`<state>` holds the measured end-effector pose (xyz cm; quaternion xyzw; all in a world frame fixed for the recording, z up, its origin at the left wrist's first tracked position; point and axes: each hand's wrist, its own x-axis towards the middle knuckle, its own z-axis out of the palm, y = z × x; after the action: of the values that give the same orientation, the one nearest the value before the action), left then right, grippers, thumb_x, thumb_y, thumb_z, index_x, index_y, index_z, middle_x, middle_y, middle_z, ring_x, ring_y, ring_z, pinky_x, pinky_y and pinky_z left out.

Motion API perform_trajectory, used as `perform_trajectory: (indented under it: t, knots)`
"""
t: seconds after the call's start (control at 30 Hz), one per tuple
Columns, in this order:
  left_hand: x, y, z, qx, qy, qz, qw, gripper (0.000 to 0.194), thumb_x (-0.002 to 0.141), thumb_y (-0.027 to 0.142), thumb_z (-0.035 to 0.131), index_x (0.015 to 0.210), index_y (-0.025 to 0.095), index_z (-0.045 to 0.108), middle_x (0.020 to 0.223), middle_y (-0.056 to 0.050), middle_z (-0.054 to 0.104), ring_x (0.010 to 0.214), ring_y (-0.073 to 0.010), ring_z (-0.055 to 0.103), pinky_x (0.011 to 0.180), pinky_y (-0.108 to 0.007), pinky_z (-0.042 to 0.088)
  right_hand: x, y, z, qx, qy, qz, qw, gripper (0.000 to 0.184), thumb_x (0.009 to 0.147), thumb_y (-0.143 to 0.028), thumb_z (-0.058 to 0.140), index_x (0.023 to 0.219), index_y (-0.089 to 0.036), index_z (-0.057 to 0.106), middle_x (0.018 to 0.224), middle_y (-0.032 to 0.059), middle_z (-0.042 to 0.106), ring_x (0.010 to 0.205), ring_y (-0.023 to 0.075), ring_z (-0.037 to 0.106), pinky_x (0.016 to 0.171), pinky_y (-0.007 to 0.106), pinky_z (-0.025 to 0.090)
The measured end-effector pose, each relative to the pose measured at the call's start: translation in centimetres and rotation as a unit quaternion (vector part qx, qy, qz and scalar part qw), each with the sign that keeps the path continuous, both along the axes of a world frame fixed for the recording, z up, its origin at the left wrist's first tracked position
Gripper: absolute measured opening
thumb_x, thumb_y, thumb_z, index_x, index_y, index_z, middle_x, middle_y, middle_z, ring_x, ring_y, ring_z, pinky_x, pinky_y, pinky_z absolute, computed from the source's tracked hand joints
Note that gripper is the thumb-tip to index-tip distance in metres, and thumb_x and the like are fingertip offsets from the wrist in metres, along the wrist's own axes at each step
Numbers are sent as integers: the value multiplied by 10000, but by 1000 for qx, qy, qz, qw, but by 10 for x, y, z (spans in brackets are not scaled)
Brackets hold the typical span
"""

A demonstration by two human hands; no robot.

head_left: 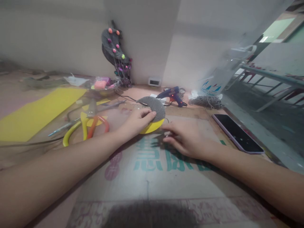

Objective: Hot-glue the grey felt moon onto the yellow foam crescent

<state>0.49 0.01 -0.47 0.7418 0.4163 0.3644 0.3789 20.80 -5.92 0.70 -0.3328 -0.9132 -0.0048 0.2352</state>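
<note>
A flat crescent [156, 106] lies mostly wrapped in grey yarn, with bare yellow card [153, 126] showing at its lower end. My left hand [140, 118] pinches it, thumb on top, just above the cardboard. To its right is my right hand [180, 137], fingers curled close to the yellow end. A short strand of grey yarn [168, 120] runs from the crescent's edge to these fingers; the rest of the strand is hard to make out. Printed cardboard [147, 183] lies beneath both hands.
Pliers with yellow and orange handles [85, 126] and yellow card [42, 114] lie left. Behind are a glue gun [172, 95], a small digital display [154, 81] and a finished grey crescent with pompoms [110, 47]. A phone [237, 133] and grey yarn [207, 102] lie right.
</note>
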Motion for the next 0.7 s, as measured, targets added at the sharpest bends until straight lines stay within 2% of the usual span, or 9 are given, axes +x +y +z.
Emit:
perform_trajectory:
  t: [0.07, 0.13, 0.2, 0.3, 0.37, 0.57, 0.7]
  knots:
    - [1, -1, 2, -8, 1, 2, 1000, 307, 862, 380, 478, 639, 170, 494, 627, 35, 446, 600, -107, 415, 544, -235, 308, -6, -6, 0, -13, -19, 48, 999, 297, 933, -344, 496, 1144, -149, 569, 909, 94, 678, 777, 189, 599, 684, 316, 469]
    - [1, -2, 2, -11, -5, -1, 1000, 301, 863, 386, 479, 659, 168, 509, 643, 32, 466, 614, -109, 429, 551, -233, 319, -7, -7, 2, -1, -10, 66, 998, 284, 931, -355, 504, 1108, -145, 576, 942, 107, 669, 812, 194, 593, 703, 321, 469]
    - [1, -1, 0, -10, -16, -6, 1000, 296, 866, 395, 478, 678, 169, 518, 665, 30, 486, 630, -111, 440, 562, -230, 331, -5, -4, 4, 14, 34, 30, 999, 211, 929, -332, 508, 1022, -161, 589, 923, 92, 656, 809, 186, 584, 710, 314, 463]
    - [0, 0, -3, -3, -17, -4, 1000, 306, 864, 409, 481, 666, 176, 505, 658, 32, 477, 621, -110, 432, 558, -226, 332, 0, 8, 4, -2, 130, -109, 986, 133, 912, -300, 531, 927, -182, 590, 825, 49, 625, 726, 159, 563, 644, 282, 448]
    - [-1, 1, -4, 3, -9, -1, 1000, 311, 859, 416, 484, 658, 179, 498, 640, 34, 464, 604, -110, 421, 551, -227, 327, 2, 17, 1, -40, 165, -168, 971, 148, 888, -305, 565, 951, -180, 612, 809, 40, 619, 698, 152, 554, 608, 271, 439]
    - [0, 1, -4, 27, 7, -12, 1000, 306, 863, 405, 482, 671, 171, 528, 661, 30, 493, 648, -119, 459, 589, -228, 350, 0, 25, -6, -146, 199, -160, 956, 166, 855, -283, 587, 922, -165, 684, 872, 49, 689, 777, 162, 609, 684, 283, 464]
    - [1, -1, -2, 26, 15, -22, 999, 317, 867, 401, 481, 665, 164, 541, 648, 35, 478, 638, -113, 452, 585, -228, 344, -2, 24, -5, -169, 213, -147, 951, 132, 840, -264, 590, 845, -175, 687, 825, 28, 691, 746, 154, 612, 689, 286, 466]
